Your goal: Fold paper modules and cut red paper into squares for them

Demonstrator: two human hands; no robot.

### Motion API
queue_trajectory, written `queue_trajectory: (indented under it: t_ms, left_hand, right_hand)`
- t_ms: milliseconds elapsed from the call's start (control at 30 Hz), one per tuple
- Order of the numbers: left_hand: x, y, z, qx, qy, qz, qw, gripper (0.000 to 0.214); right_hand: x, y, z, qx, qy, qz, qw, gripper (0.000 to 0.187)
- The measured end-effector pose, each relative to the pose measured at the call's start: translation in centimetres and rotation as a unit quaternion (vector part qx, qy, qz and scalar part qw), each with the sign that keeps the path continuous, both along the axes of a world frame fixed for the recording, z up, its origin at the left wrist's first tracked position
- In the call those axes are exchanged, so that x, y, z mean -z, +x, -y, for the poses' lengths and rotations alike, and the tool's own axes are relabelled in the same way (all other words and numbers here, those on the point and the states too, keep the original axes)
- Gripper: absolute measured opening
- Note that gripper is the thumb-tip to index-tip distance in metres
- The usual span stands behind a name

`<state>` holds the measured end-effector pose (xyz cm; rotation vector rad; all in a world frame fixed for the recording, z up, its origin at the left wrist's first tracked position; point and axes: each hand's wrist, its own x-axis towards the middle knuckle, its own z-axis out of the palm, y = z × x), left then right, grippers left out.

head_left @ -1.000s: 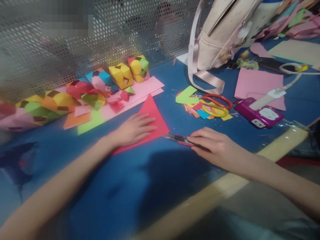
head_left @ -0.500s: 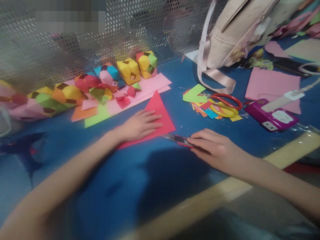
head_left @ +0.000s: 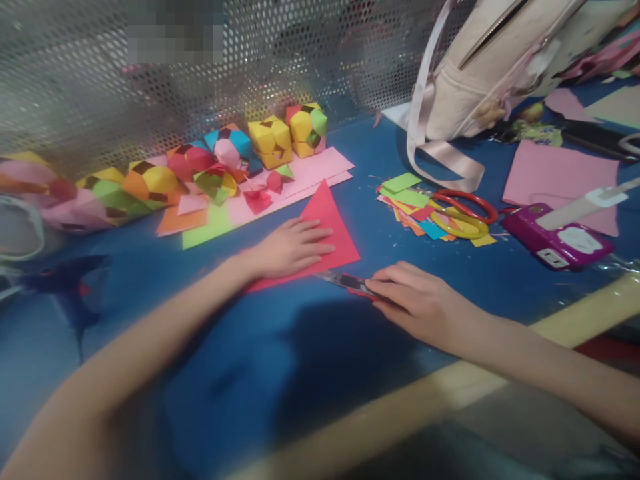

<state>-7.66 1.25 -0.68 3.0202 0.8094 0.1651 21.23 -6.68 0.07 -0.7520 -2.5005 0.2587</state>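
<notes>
Pink-red paper (head_left: 327,223), folded to a triangle, lies on the blue tabletop. My left hand (head_left: 293,250) rests flat on it, fingers stretched toward the right, and covers its middle. A box cutter (head_left: 347,281) with a red and dark body is in my right hand (head_left: 415,297), the fingers wrapped round its rear part. Its blade points left and meets the paper's lower folded edge near my left fingertips. Whether the blade tip is inside the fold I cannot tell.
Folded paper balls (head_left: 270,143) line the metal mesh at the back, with coloured paper sheets (head_left: 207,227) before them. On the right are scissors (head_left: 463,220) over paper scraps, a purple power strip (head_left: 555,240), pink paper (head_left: 555,173) and a bag (head_left: 470,80). A glue gun (head_left: 70,287) lies left.
The box cutter has slid a little to the left along the paper's lower edge with my right hand. My left hand stays on the paper. The whole view has shifted slightly.
</notes>
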Motion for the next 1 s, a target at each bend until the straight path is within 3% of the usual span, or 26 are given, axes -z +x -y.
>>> queue_trajectory:
  t_ms: [1000]
  left_hand:
    - [0.5,0.0,0.0,0.024,0.021,0.013,0.999,0.04]
  right_hand:
    - [-0.4,-4.3,-0.2,-0.045,-0.004,0.034,0.998,0.02]
